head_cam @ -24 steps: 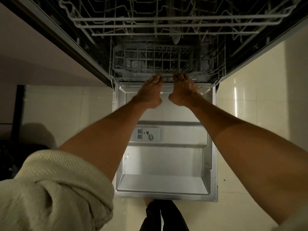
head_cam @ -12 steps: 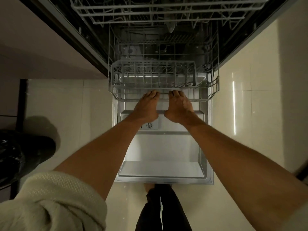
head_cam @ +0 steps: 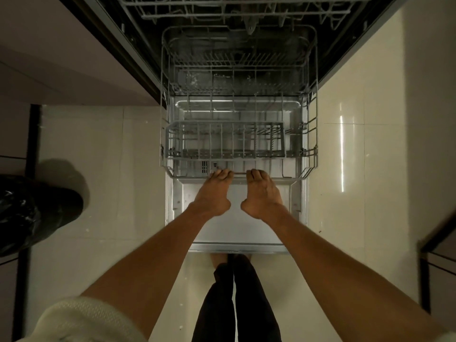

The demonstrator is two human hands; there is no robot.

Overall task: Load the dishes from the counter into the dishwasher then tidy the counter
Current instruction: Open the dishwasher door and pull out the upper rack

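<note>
The dishwasher stands open, its steel door (head_cam: 237, 228) folded flat over the floor. The grey wire lower rack (head_cam: 311, 134) is drawn far out over the door and holds no dishes. A grey cutlery basket (head_cam: 225, 140) sits along the rack's front. My left hand (head_cam: 214, 193) and my right hand (head_cam: 262, 192) grip the rack's front rail side by side, fingers curled over the wire. The upper rack (head_cam: 246, 11) stays inside the dark tub at the top of the head view. No dishes or counter are in view.
A bin lined with a black bag (head_cam: 32, 213) stands on the cream tiled floor (head_cam: 98, 169) at the left. Pale cabinet fronts (head_cam: 61, 58) flank the dishwasher. A dark-edged furniture corner (head_cam: 439, 243) pokes in at the right. My legs (head_cam: 234, 299) stand at the door's near edge.
Both hands have pulled the lower rack out of the tub toward me, from just inside the opening to well over the open door.
</note>
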